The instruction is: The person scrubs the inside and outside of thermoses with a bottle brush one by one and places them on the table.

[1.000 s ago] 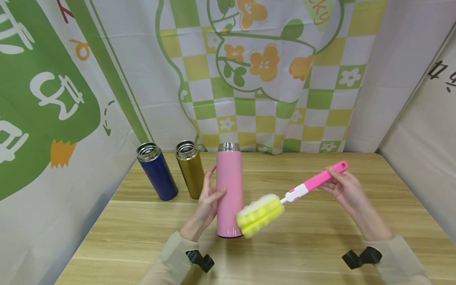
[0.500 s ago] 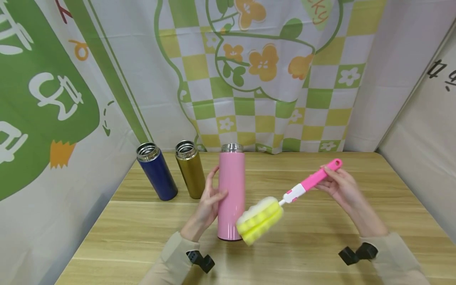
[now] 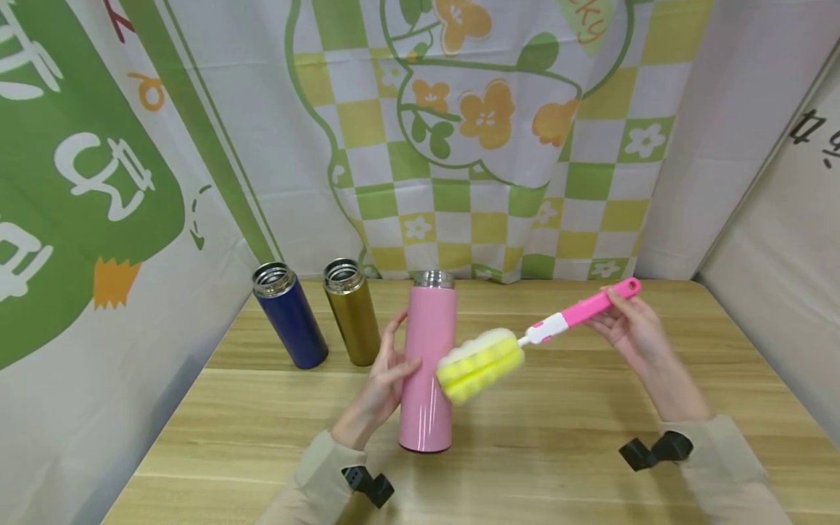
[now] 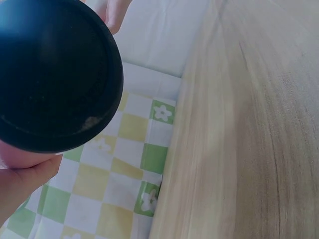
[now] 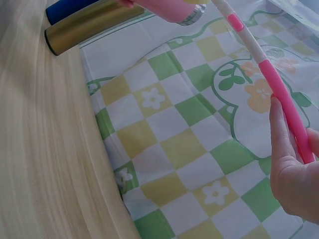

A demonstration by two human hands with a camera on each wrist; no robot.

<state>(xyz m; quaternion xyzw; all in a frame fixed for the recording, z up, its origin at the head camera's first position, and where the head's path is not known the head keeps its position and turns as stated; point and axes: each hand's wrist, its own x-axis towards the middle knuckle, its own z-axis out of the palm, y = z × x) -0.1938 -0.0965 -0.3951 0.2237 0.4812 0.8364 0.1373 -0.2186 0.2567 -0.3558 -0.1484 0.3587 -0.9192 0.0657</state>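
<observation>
My left hand [image 3: 387, 379] grips a pink thermos bottle [image 3: 429, 335], thumb across its front and fingers behind. The bottle is lidless, its bare metal neck pointing up and away. Its dark round base [image 4: 60, 74] fills a corner of the left wrist view, held above the table. At the right, my right hand [image 3: 636, 332] holds a bottle brush by its pink handle [image 5: 284, 99] between thumb and fingers. The brush's yellow and white sponge head [image 3: 482, 364] points left and overlaps the bottle's right side in the head view.
Left of the pink bottle, a gold bottle [image 3: 354, 321] and a blue bottle [image 3: 292, 324] stand upright on the wooden table [image 3: 558, 452], both without lids. A patterned cloth [image 3: 485, 175] hangs behind the table's back edge.
The pink bottle has shifted slightly right and nearer in my left hand. The brush's sponge head dipped a little, then swung up. Blue and gold bottles stay put.
</observation>
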